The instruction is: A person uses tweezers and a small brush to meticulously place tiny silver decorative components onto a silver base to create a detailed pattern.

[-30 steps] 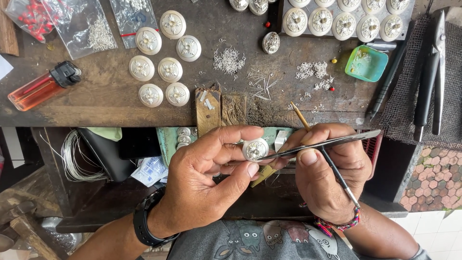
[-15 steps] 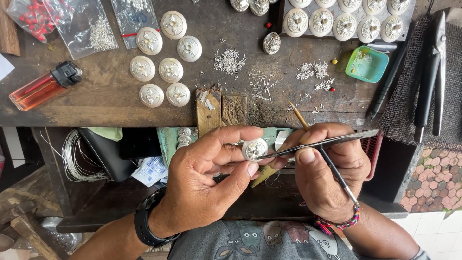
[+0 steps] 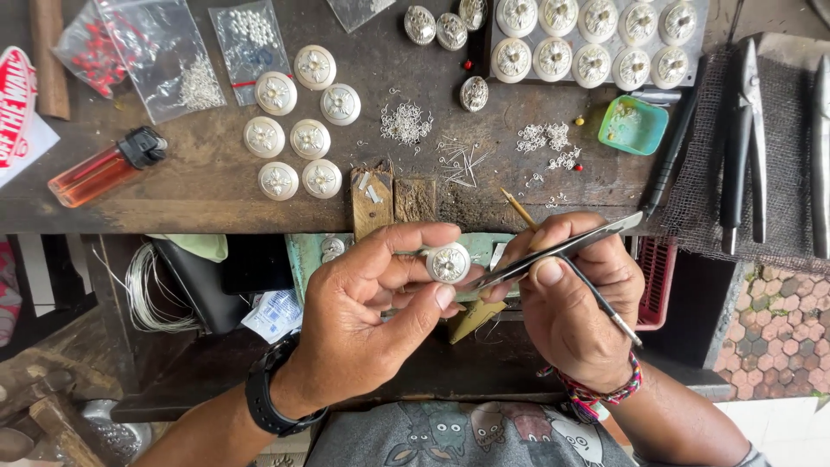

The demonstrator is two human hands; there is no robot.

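Pinched between the thumb and the first two fingertips of the left hand (image 3: 363, 320), a small round silver button (image 3: 448, 262) with a flower pattern is held face-up just below the edge of the workbench (image 3: 199, 186), turned toward the camera so its top can be worked on. The right hand (image 3: 571, 303) has its thumb and forefinger pressed together on a pair of steel tweezers (image 3: 562, 252), whose tips reach leftward to the rim of the button; whether they carry a bit of wire or a bead is too small to tell. A thin brush or stick (image 3: 575, 272) with a yellowish tip also runs through the right hand, tucked along the fingers, apparently parked there so it stays within reach. Both hands hover close to the person's chest, clear of the bench, which keeps the piece steady and near the eye. On the bench above lie six finished-looking buttons (image 3: 298, 130) in a loose cluster, a further row on a clear sheet (image 3: 596, 39), little heaps of wire loops (image 3: 406, 123), a small green dish (image 3: 634, 125), an orange lighter (image 3: 104, 166) at the left, clear bags of beads (image 3: 173, 56), and pliers (image 3: 748, 138) on dark mesh at the right.
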